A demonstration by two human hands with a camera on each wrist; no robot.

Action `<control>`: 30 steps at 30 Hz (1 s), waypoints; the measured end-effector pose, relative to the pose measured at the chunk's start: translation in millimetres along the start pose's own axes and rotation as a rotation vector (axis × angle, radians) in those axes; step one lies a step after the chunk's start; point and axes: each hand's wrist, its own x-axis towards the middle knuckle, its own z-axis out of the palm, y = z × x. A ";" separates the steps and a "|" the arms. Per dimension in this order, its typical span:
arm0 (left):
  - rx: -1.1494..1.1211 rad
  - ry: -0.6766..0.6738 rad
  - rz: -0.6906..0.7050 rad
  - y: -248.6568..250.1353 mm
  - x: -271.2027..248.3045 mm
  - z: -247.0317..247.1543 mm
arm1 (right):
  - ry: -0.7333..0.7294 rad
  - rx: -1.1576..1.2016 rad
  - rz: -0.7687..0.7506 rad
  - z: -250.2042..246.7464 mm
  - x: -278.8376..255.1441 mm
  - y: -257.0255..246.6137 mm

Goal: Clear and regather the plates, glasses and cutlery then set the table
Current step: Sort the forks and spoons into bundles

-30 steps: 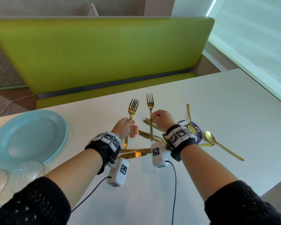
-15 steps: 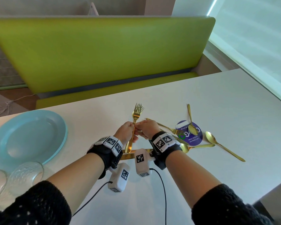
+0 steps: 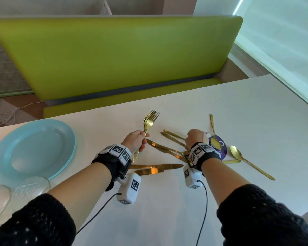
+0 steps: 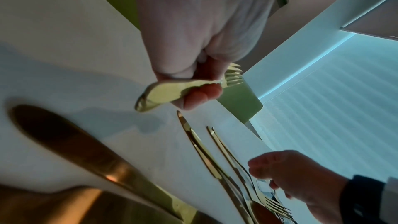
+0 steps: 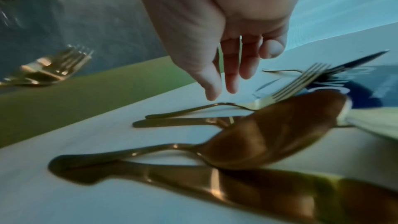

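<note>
My left hand (image 3: 143,141) is raised over the white table (image 3: 256,112) and grips two gold forks (image 3: 150,118) together by their handles, tines pointing away; the wrist view shows the handle ends (image 4: 161,94) sticking out of the left hand (image 4: 193,77). My right hand (image 3: 194,137) hovers over the loose pile of gold cutlery and holds nothing. Its fingers (image 5: 230,74) hang straight down just above a fork (image 5: 297,83) lying there. Nearer me lie a spoon (image 5: 269,130) and two knives (image 3: 155,168).
A stack of light blue plates (image 3: 34,148) sits at the left, with two clear glasses (image 3: 30,187) at the near left corner. Two gold spoons (image 3: 215,141) lie by a round purple sticker (image 3: 222,150). A green bench (image 3: 114,55) stands behind the table.
The right hand brought its fork to the left hand and let go. The left hand now holds both forks, and the right hand has moved back right over the pile.
</note>
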 end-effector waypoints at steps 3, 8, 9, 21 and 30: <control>0.009 0.006 -0.014 2.0 1.6 -1.2 | 0.003 -0.090 -0.023 7.6 2.8 5.1; 0.000 0.004 -0.019 2.4 3.3 -2.4 | 0.079 -0.149 -0.097 12.8 6.6 7.7; 0.013 0.002 -0.014 2.4 4.2 -3.1 | 0.085 -0.152 -0.122 12.1 7.1 7.5; 0.423 0.167 0.120 19.2 13.7 -4.9 | 0.316 -0.278 -0.783 -14.2 -19.1 -37.3; 0.450 -0.211 -0.019 16.5 -8.0 19.5 | 0.342 -0.468 -1.023 -19.7 -49.6 -60.6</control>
